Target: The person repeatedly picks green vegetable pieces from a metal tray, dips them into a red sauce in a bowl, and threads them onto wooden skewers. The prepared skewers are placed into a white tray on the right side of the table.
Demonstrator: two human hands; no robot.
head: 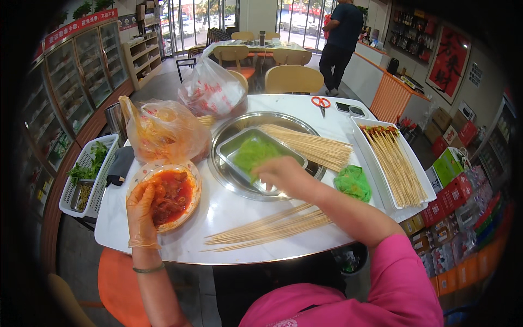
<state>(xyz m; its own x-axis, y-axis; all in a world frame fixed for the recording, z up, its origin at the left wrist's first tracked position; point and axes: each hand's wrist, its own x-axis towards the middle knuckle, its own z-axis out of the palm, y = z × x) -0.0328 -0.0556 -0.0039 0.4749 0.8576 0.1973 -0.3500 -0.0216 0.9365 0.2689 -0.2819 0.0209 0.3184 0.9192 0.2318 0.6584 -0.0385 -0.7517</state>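
Note:
My left hand [143, 206], in a thin clear glove stained orange, is at the left rim of a patterned plate [195, 200]. Its fingertips touch sliced meat in red sauce [173, 200]; whether they grip a slice I cannot tell. My bare right hand [282, 175], blurred, reaches over the near edge of a rectangular metal tray [300, 157], fingertips pinched on a bit of green vegetable. More light-green pieces [255, 151] lie in the tray, which rests on a round steel pan [216, 180]. Bamboo skewers [310, 145] lean over the pan's right side; others [265, 229] lie in front of me.
A white tray [425, 194] holds loaded skewers [392, 163] at right, beside a crumpled green bag [353, 184]. Red-handled scissors [320, 102] and a phone [345, 107] lie behind. Two plastic bags [167, 131] [214, 88] stand back left. Farther off, a person [341, 36] stands.

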